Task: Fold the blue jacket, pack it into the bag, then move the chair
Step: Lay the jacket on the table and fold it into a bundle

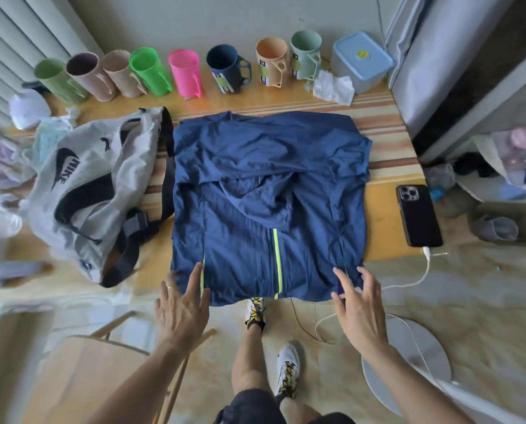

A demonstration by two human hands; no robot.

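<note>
Both hands at near hem of blue jacket (pixel 268 206), fingers spread and loose, nothing gripped. Left hand (pixel 180 307): palm down, fingertips (pixel 198 267) touching the hem's left corner beside a short neon yellow stripe, a ring on one finger. Right hand (pixel 359 304): fingers (pixel 339 275) splayed, tips on or just over the hem's right corner; can't tell if fabric is pinched, looks like no hold

Jacket lies flat, partly folded into a rough square on the wooden surface (pixel 384 209), sleeves tucked in, hood folded down at centre, long neon stripe (pixel 276 261) running to the near edge; hem hangs slightly over the surface's near edge

Grey bag (pixel 93 191) with black swoosh logo and black straps lies slumped just left of jacket, touching its left edge. Black phone (pixel 418 214) face down right of jacket, apart from it, white charging cable (pixel 420 280) plugged in and trailing off to the floor

Far edge of surface: row of mugs – light green, mauve, beige, bright green, pink mug (pixel 186 73), navy mug (pixel 226 67), peach, mint – then lidded blue container (pixel 361 61) with crumpled tissue (pixel 333 87) in front

Wooden chair (pixel 102 359) low left, beside left forearm. Person's legs and white sneakers (pixel 287 370) below the surface on tiled floor. Round white fan base (pixel 405 365) at lower right
</note>
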